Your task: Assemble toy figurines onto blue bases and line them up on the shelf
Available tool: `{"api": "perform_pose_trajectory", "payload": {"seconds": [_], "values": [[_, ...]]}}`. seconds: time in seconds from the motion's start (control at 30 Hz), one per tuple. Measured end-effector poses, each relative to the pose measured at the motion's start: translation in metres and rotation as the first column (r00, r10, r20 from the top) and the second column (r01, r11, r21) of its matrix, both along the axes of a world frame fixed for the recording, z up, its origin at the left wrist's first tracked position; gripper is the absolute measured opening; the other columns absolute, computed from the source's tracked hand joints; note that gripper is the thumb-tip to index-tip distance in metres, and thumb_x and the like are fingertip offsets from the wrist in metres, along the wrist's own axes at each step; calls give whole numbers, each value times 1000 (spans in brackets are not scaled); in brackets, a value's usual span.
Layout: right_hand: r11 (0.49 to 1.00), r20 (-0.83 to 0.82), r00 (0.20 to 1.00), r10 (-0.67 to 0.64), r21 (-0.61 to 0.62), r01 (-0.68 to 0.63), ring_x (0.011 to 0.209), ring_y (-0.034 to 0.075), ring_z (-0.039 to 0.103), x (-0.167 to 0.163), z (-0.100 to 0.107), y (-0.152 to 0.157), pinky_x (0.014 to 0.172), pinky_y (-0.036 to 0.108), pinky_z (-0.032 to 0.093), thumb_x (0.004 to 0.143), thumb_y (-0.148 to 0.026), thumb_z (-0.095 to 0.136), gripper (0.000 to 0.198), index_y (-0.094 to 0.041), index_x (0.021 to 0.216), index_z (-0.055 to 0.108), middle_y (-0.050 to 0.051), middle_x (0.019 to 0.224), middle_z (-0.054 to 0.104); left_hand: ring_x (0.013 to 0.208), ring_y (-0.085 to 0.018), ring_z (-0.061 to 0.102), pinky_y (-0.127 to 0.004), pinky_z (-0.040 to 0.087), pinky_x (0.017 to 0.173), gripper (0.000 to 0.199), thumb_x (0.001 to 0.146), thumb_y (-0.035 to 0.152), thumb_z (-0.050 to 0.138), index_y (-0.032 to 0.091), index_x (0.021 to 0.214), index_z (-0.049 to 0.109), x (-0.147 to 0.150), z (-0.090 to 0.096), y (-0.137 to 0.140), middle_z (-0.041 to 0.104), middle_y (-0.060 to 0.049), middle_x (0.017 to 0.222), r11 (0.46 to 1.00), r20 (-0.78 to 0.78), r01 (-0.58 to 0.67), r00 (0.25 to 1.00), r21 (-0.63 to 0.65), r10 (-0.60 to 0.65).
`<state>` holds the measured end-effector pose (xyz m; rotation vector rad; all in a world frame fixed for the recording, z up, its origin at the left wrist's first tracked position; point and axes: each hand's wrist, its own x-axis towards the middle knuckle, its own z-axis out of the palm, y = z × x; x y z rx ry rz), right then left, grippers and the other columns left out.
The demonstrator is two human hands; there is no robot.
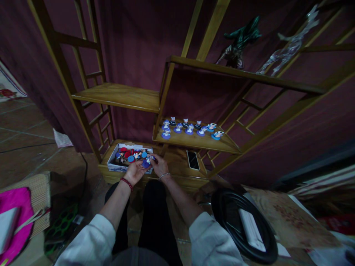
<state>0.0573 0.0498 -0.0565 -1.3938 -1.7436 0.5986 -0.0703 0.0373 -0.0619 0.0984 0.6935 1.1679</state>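
Observation:
Both my hands meet over the front right of a white box (116,168) on the low shelf. Between them is a small figurine (146,162) with a purple base. My left hand (135,173) is under and beside it, fingers against the base. My right hand (159,165) grips its other side, the fingertips partly hidden. Inside the box lie several more figurines (137,155) with red, blue and purple bases, jumbled together. On the shelf above stand several small figurines (189,129) in loose rows, with purple, black and blue bases.
A phone (193,160) lies on the low shelf to the right. Wooden uprights and an upper shelf (119,95) surround the box. Two larger statues, one a dark green figure (240,42), stand top right. A coiled black hose (244,225) is at lower right.

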Motion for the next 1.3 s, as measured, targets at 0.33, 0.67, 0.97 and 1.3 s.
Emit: {"api": "perform_pose_trajectory", "payload": {"seconds": [0.33,0.67,0.97,1.3], "values": [[999,23,998,54,7,-54,85,13,58,3,4,-4,81,25,43,75,-20,50,28,-25,101,60,0,94,64,73,-17,61,-40,46,82,29,60,-8,39,9,74,59,2,-1,-3,64,-7,71,993,-22,50,999,106,-48],[991,44,990,132,16,-133,87,13,56,10,16,-6,82,26,43,69,-13,55,36,-26,102,59,0,99,61,86,-19,58,-39,43,86,29,60,-10,43,9,73,60,4,2,-12,63,-7,76,965,-26,96,995,245,-93],[985,51,984,172,-5,-172,88,13,56,16,26,-8,82,26,43,70,-10,53,40,-29,105,57,-2,101,60,94,-20,56,-40,41,89,29,63,-7,50,10,83,62,7,8,-18,63,-8,89,939,-19,117,993,324,-117],[970,139,960,242,-42,-238,87,14,56,23,36,-6,83,29,43,70,-10,53,38,-25,105,58,2,100,59,95,-20,56,-40,39,93,25,68,-5,51,8,86,62,9,13,-26,62,-10,93,936,-15,114,993,334,-116]]}}
